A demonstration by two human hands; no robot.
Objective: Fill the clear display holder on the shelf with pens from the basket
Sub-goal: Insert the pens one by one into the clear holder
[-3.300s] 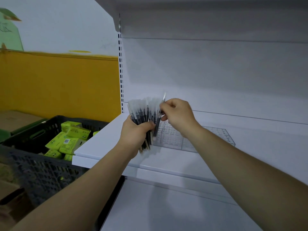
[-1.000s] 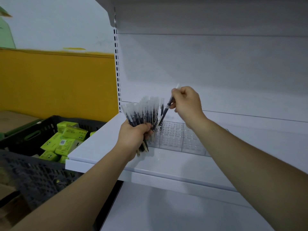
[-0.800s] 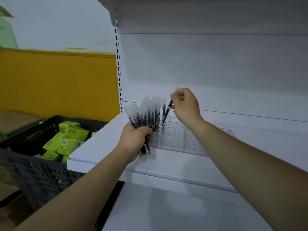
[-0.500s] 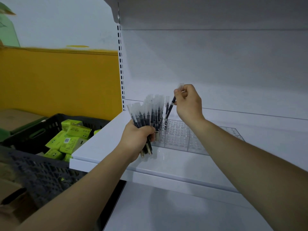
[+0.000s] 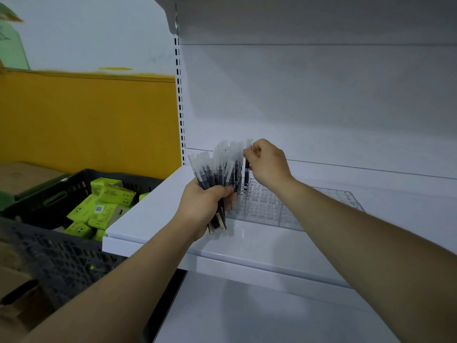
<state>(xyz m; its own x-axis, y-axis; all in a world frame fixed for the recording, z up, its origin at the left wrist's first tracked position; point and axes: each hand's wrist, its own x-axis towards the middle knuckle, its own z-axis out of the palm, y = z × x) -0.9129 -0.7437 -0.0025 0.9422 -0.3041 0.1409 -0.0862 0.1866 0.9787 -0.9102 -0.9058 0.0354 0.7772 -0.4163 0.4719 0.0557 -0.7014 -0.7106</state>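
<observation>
- Head view, looking down along two bare forearms toward a white shelf (image 5: 158,219) in a store fixture.
- Clear display holder (image 5: 284,209) lying flat on the shelf, a grid of small round sockets visible through its top, most of them unfilled.
- Left hand (image 5: 202,206) closed in a fist around a bundle of pens (image 5: 217,167), just left of the holder's near-left corner; frosted caps fanned upward, dark barrels below, butt ends poking out under the fist above the shelf surface.
- Right hand (image 5: 268,164) above the holder's left edge, thumb and fingertips pinched on the cap end of a single pen (image 5: 247,167); other fingers curled.
- Single pen held close to upright, lower end down at the holder's far-left sockets; seated in a socket or only touching the top, cannot tell.
- Possibly a few more pens standing at the holder's left edge behind the bundle; too crowded to separate from those in the fist.
- Dark plastic basket (image 5: 57,253) well left of the holder and lower than the shelf, with perforated walls and a handle slot.
- Lime-green boxes (image 5: 101,214) piled inside the basket, printing too small to read.
- Yellow wall (image 5: 86,120) beyond the basket, far left of the holder; slotted white upright (image 5: 180,95) rising from the shelf's back-left corner.
- Second white shelf (image 5: 247,318) below the holder's shelf, bare where visible.
</observation>
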